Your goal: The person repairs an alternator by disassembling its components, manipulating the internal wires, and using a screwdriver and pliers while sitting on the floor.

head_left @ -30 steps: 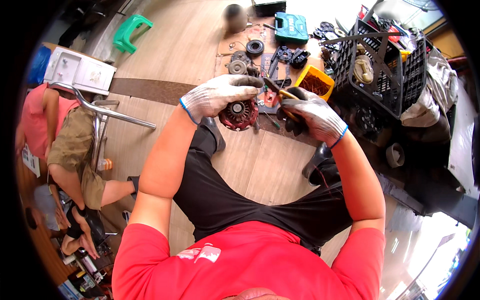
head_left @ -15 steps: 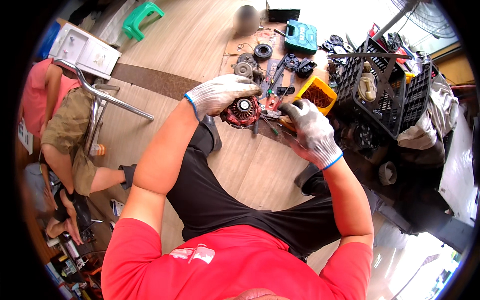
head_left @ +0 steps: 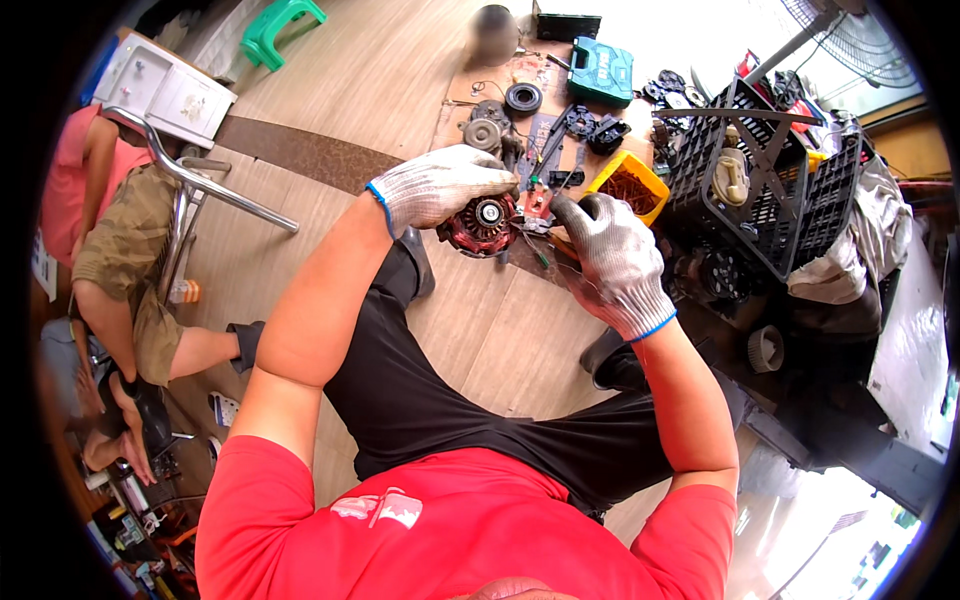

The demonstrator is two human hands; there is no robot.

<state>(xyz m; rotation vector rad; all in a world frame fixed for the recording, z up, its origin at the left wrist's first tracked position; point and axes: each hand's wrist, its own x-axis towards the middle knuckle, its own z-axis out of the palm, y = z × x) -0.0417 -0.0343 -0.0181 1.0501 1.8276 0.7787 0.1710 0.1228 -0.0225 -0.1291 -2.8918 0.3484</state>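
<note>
My left hand (head_left: pixel 440 188), in a white knit glove with a blue cuff, is closed over the upper left of a round motor part (head_left: pixel 478 238). This part has reddish copper windings and a bright bearing at its centre. My right hand (head_left: pixel 615 255), gloved the same way and soiled grey at the fingers, grips what look like pliers (head_left: pixel 563 246) with orange handles. The tool's metal end points at the right side of the windings; whether it touches them I cannot tell.
Beyond my hands, cardboard (head_left: pixel 470 92) bears a black ring (head_left: pixel 523 98), a grey motor housing (head_left: pixel 484 132) and a teal case (head_left: pixel 601 70). A yellow container (head_left: pixel 655 180) of copper-coloured pieces and black crates (head_left: pixel 750 190) stand right. Someone (head_left: pixel 125 220) sits left near a metal-framed chair (head_left: pixel 230 195).
The whole view has shifted slightly. My right hand has turned a little with the tool, while my left hand keeps its hold on the motor part.
</note>
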